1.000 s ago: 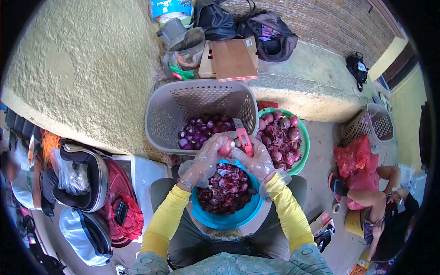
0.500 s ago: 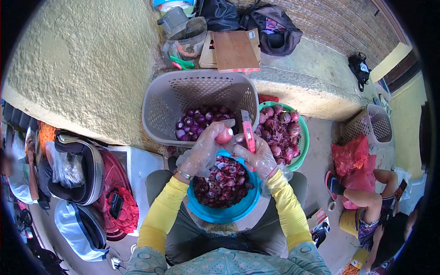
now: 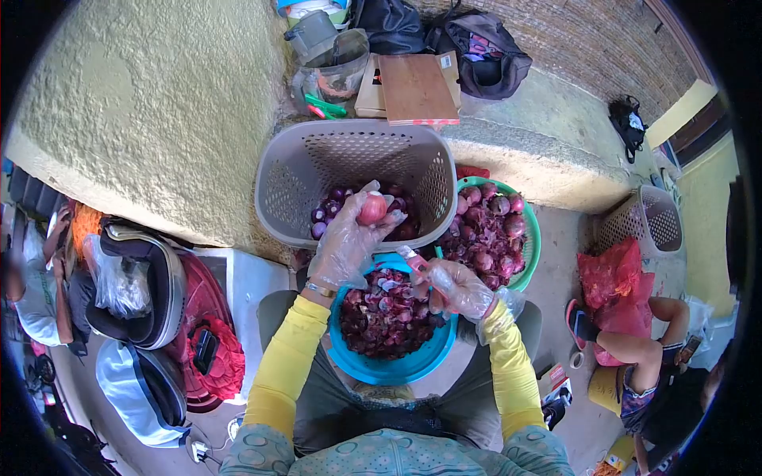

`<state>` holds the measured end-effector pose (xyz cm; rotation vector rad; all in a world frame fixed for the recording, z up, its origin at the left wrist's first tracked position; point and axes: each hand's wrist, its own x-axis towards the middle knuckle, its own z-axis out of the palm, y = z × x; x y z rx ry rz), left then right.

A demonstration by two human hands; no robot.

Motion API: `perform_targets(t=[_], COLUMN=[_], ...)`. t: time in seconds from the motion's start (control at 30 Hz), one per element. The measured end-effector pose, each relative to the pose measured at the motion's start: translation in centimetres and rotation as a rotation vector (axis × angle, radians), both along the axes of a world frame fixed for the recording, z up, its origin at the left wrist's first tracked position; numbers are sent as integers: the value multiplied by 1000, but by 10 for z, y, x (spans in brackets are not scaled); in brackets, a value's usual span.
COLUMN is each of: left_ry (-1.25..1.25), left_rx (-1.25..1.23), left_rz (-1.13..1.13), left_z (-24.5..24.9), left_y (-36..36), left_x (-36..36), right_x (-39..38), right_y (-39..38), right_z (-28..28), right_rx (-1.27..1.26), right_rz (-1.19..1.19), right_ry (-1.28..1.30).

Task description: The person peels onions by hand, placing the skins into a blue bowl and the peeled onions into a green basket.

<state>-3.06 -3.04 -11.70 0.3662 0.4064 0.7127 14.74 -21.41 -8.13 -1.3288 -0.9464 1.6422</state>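
My left hand [image 3: 343, 244], in a clear plastic glove, holds a red onion [image 3: 372, 210] over the near rim of the grey perforated basket [image 3: 274, 190]. Several peeled purple onions [image 3: 319, 229] lie inside that basket. In my gloved right hand [image 3: 462, 292] is a pink box cutter [image 3: 413, 259], pointing up and left above the blue basin [image 3: 349, 361]. Onion skins and trimmings [image 3: 385, 317] fill the basin between my knees. To the right, a green colander [image 3: 533, 238] holds unpeeled red onions and loose skins [image 3: 484, 230].
Against the wall stand a wooden board [image 3: 417, 87], a clear bucket [image 3: 341, 67] and bags [image 3: 484, 59]. A white box [image 3: 258, 289] is at my left. On the right are another basket [image 3: 643, 222], red mesh sacks [image 3: 611, 278] and a seated person [image 3: 635, 349].
My left hand has turned and raised the onion slightly, up and left over the basket. My right hand has lowered and drawn apart from it, tilting the box cutter leftward.
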Motion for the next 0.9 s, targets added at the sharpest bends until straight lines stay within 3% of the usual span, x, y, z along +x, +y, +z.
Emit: perform_targets(t=[0.13,0.2,0.27,0.4,0.5,0.63,0.9], left_ry=[56,-95,-79,-77,-102,-178,-135], left_rx=[-60,-106,-100,-56,-38,-92,-122], left_rz=[-2,-44,-7,-25,-27,-60,-42], left_z=[9,2,0,0,2,11,11], left_y=[0,2,1,0,-3,-3,-3], left_x=[1,2,6,6,8,9,8], right_x=[3,3,-4,0,2,-1,-5], right_y=[6,9,13,23,27,30,34], right_z=[0,-6,-12,-8,-13,-9,-9], right_rx=[41,91,225,283,350,372,307], right_rz=[-1,34,-104,-119,-167,-260,-303], right_ry=[199,268,140,-30,131,10,23])
